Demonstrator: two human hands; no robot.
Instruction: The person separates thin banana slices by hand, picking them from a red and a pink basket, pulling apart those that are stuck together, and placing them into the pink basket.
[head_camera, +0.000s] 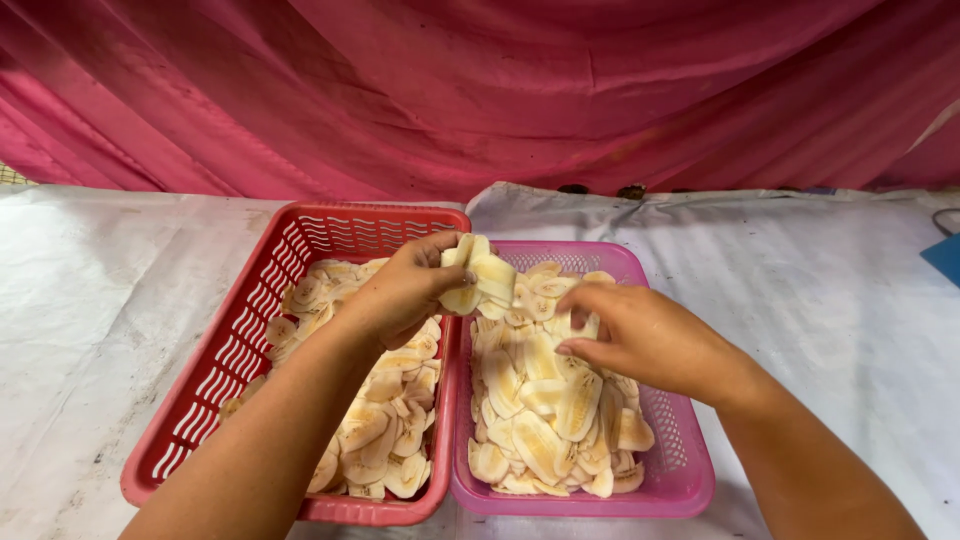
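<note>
Over 2 baskets (250, 330), hands (405, 290) with banana slices (480, 275).

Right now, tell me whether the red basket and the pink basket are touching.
Touching. The head view shows the red basket's right rim pressed against the pink basket's left rim, no gap between them.

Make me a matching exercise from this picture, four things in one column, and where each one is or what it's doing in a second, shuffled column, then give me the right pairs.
Column one:
1. red basket
2. pink basket
3. left hand
4. right hand

Column two:
A. holds a small stack of banana slices up between the baskets
B. stands on the right, full of pale slices
C. fingers pinch at slices on top of the pile in the pink basket
D. stands on the left, beneath the left forearm

Pairs: 1-D, 2-B, 3-A, 4-C
</note>
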